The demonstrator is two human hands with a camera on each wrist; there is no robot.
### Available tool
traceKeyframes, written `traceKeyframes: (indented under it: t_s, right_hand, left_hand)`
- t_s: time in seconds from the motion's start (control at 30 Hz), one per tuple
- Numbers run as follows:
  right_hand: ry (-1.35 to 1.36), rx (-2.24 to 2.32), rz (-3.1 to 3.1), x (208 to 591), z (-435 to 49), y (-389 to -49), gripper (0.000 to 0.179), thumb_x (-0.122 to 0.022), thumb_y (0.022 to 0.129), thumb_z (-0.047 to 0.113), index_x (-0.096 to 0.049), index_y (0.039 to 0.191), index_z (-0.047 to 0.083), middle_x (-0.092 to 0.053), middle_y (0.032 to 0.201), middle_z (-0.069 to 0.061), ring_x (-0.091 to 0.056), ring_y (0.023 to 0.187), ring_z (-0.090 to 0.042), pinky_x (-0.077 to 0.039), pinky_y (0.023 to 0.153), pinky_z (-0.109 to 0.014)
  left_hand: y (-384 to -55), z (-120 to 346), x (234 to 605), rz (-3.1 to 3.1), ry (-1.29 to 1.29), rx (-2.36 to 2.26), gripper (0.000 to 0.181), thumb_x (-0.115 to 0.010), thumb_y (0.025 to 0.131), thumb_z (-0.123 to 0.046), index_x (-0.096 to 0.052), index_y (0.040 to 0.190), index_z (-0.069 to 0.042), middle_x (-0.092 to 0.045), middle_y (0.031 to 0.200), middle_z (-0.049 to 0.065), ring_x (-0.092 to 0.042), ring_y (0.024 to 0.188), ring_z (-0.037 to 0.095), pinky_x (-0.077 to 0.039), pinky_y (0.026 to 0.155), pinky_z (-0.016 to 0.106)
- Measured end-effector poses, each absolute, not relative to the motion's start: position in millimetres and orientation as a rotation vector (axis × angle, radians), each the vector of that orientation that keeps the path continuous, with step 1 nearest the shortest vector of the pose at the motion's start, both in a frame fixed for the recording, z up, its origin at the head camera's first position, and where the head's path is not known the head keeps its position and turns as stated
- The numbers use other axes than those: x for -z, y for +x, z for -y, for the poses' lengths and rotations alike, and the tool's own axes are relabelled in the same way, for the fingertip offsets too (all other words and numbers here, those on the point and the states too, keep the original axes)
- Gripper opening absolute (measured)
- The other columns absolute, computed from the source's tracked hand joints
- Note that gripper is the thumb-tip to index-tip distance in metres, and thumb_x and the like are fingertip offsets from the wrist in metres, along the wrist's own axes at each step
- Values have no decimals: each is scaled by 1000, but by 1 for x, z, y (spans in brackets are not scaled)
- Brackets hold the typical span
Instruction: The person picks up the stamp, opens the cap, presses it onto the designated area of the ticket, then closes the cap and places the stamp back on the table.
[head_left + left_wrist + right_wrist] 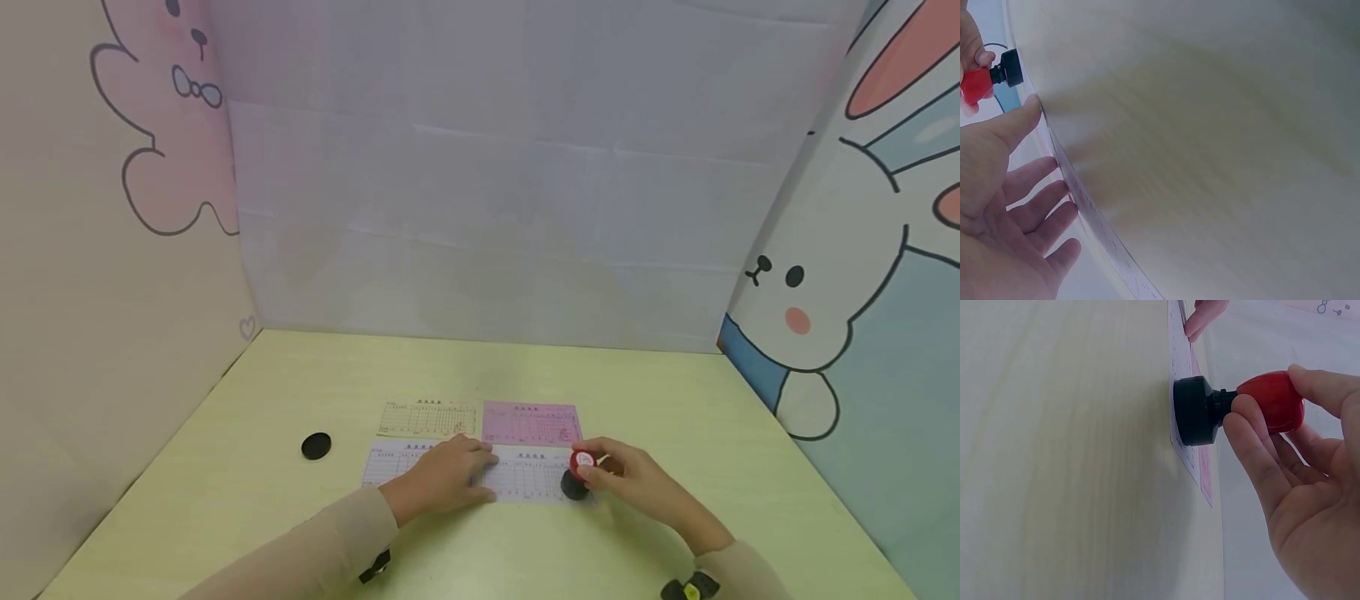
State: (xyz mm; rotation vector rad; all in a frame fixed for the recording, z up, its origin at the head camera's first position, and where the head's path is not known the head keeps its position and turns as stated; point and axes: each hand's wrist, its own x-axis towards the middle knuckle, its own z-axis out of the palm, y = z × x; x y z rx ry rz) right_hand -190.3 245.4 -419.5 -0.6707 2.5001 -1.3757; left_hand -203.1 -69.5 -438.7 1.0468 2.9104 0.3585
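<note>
My right hand (637, 479) grips the red knob of a stamp (1272, 403) between thumb and fingers. The stamp's round black base (1192, 411) faces down at the lower right part of a white printed form (521, 479); whether it touches the paper I cannot tell. With fingers spread, my left hand (446, 473) rests on the white forms, covering where the left one (386, 462) meets the right one. Behind them lie a yellow form (420, 419) and a pink form (531, 422), each with a red mark at its lower right.
A round black cap (316, 446) lies on the pale wooden table (225, 492), left of the forms. A whitish sheet (480, 208) hangs behind the table. Side walls with cartoon animals stand left and right (810, 308).
</note>
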Motion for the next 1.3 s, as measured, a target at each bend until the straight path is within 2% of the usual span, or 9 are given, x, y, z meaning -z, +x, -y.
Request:
traceKeyframes:
  t_s: [0.8, 1.0, 1.3]
  right_hand:
    - [-698, 1284, -2516, 425, -248, -197, 42, -64, 101, 27, -59, 131, -3, -63, 107, -8, -63, 87, -19, -55, 73, -26]
    - [-763, 1287, -2523, 422, -247, -195, 38, -62, 102, 23, -59, 129, -3, -64, 105, -6, -63, 85, -16, -55, 71, -26]
    - [-767, 1311, -2519, 417, -244, -192, 36, -62, 101, 19, -58, 130, -3, -64, 107, -6, -62, 88, -19, -54, 72, -25]
  left_hand:
    - [-202, 70, 437, -2924, 1096, -338, 56, -75, 88, -43, -66, 131, -8, -61, 137, 9, -57, 123, 27, -46, 104, 40]
    - [-204, 70, 438, -2924, 1100, -329, 56, -74, 89, -45, -66, 130, -8, -61, 137, 9, -57, 123, 26, -46, 104, 40]
    - [-205, 70, 440, -2922, 1088, -328, 57, -74, 89, -45, -66, 131, -9, -60, 138, 9, -55, 128, 27, -43, 108, 43]
